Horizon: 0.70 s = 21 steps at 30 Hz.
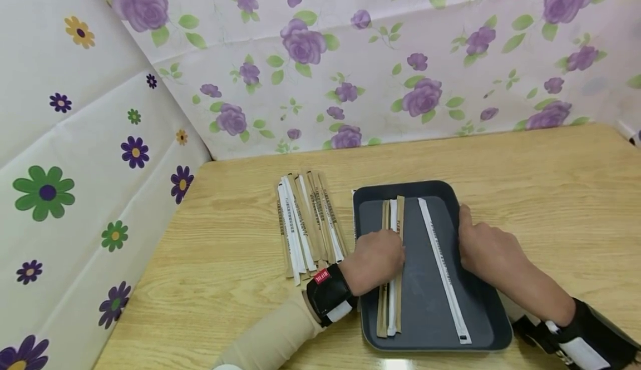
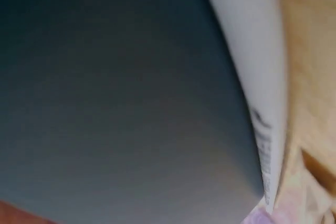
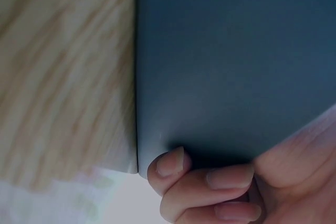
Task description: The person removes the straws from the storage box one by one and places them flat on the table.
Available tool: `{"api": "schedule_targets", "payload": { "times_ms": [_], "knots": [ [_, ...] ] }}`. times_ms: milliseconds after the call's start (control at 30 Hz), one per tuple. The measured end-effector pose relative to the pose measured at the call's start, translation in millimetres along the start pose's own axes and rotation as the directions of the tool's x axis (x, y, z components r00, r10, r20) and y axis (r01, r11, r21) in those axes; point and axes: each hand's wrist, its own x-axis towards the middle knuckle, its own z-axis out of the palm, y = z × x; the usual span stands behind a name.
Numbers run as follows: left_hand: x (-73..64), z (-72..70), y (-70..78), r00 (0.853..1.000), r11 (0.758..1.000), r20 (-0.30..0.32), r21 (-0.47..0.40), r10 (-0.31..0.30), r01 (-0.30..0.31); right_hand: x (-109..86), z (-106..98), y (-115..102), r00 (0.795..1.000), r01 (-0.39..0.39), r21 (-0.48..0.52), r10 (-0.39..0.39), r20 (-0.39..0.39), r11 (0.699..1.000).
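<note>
A dark grey tray [image 1: 410,303] holds a close row of paper-wrapped straws [image 1: 392,314], brown and white, along its left side. One white wrapped straw [image 1: 443,270] lies apart, slanting across the right half. My left hand [image 1: 375,261] reaches over the tray's left wall, its fingers curled down on the row of straws; the fingertips are hidden. With my right hand [image 1: 493,245] I grip the tray's right wall, thumb along the rim. Curled fingers [image 3: 207,190] lie against the wall's outer side in the right wrist view.
Left of the tray, a loose pile of brown and white wrapped straws [image 1: 310,222] lies on the wooden table [image 1: 215,281]. Another white wrapper [image 2: 257,72] runs along the tray's outer left wall. A flowered cloth [image 1: 300,92] hangs behind the table's far edge.
</note>
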Motion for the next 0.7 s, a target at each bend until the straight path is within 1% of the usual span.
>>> {"api": "schedule_targets", "payload": {
  "times_ms": [100,167,233,333,433,500,600,700],
  "knots": [
    [-0.7,-1.0,-0.7,1.000,1.000,0.016,-0.020,0.020,-0.019,-0.2,0.2,-0.2,1.000,-0.001,-0.005,0.001,0.002,1.000],
    [-1.6,-1.6,-1.4,0.999,0.999,0.003,-0.010,0.037,-0.036,-0.5,0.6,-0.4,1.000,0.000,-0.007,0.000,0.002,1.000],
    [-1.7,-2.0,-2.0,0.999,0.998,-0.003,-0.031,0.047,-0.047,-0.6,1.1,-0.2,1.000,-0.001,-0.007,0.001,0.003,1.000],
    [-0.3,-1.6,-2.2,0.998,0.991,0.012,-0.126,0.056,-0.054,-0.9,2.0,0.1,1.000,0.000,-0.008,0.000,0.002,1.000],
    [2.7,-1.2,-2.0,0.998,0.969,0.032,-0.241,0.061,-0.052,-1.2,2.8,0.5,1.000,0.004,-0.009,-0.004,-0.006,1.000],
    [4.1,-1.9,-2.0,0.997,0.958,0.031,-0.283,0.065,-0.054,-1.5,3.0,0.6,1.000,0.010,-0.008,-0.010,-0.013,1.000],
    [5.3,-5.5,-3.0,0.998,0.949,0.004,-0.312,0.057,-0.053,-1.7,2.9,0.5,1.000,0.013,-0.006,-0.013,-0.018,1.000],
    [5.0,-11.4,-5.1,0.998,0.957,-0.052,-0.286,0.039,-0.052,-1.2,2.0,0.1,1.000,0.010,-0.005,-0.010,-0.016,1.000]
  ]
}}
